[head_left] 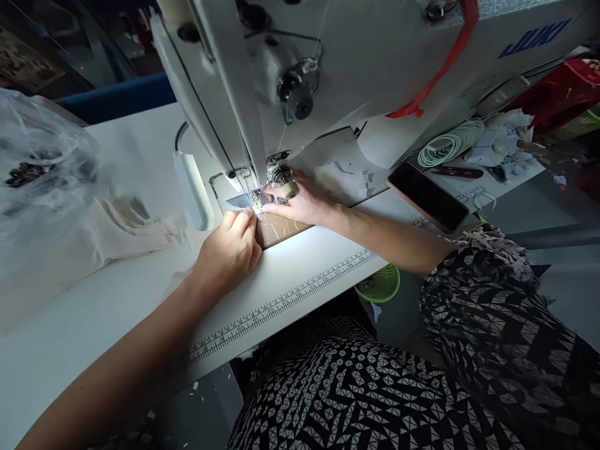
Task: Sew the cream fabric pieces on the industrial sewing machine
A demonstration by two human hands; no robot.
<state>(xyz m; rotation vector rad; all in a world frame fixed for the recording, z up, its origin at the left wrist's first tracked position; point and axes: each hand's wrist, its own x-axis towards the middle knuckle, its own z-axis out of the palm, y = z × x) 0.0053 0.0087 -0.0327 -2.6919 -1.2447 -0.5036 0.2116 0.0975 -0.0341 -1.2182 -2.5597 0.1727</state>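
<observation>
The left hand is curled up tight; I can't tell what it pinches. The sewing machine's foot is just past its fingertips, at one o'clock. That foot is at nine o'clock from the right hand, which is part open; I can't see if it holds anything.

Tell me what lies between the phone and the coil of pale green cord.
In the head view, a slim red and black tool lies between the phone and the coil.
</observation>
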